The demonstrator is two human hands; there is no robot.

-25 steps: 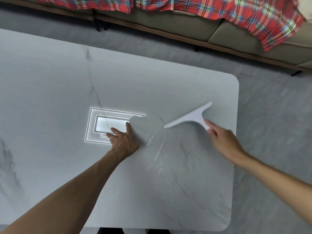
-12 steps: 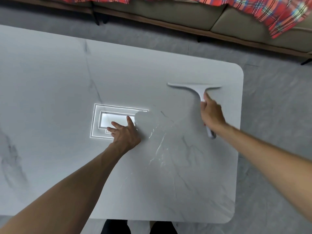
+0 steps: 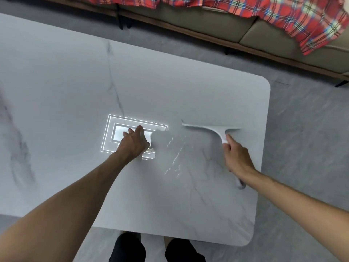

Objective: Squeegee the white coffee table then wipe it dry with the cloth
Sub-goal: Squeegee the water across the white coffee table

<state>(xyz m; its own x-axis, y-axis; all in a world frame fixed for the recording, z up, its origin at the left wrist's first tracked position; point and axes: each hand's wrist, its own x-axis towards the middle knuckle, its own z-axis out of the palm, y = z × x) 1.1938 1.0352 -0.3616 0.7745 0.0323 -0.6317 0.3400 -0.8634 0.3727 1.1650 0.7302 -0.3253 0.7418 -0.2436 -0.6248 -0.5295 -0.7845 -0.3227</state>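
The white marble-look coffee table (image 3: 170, 87) fills most of the view. My right hand (image 3: 237, 157) grips the handle of a white squeegee (image 3: 211, 128), whose blade lies across the table's right part. Thin streaks of water (image 3: 175, 159) glint on the surface just left of the blade. My left hand (image 3: 134, 142) rests on the table over a bright ceiling-light reflection (image 3: 113, 135), its fingers spread flat. No cloth shows in this view.
A beige sofa (image 3: 207, 23) with a red plaid blanket (image 3: 294, 17) runs along the far side, its dark legs on the grey floor (image 3: 306, 129). The table's rounded right edge (image 3: 264, 148) lies close to my right hand. My dark shoes (image 3: 156, 248) show under the near edge.
The squeegee swung from a diagonal to a level blade far out on the table, then came back toward me. My left hand stayed on the light reflection.
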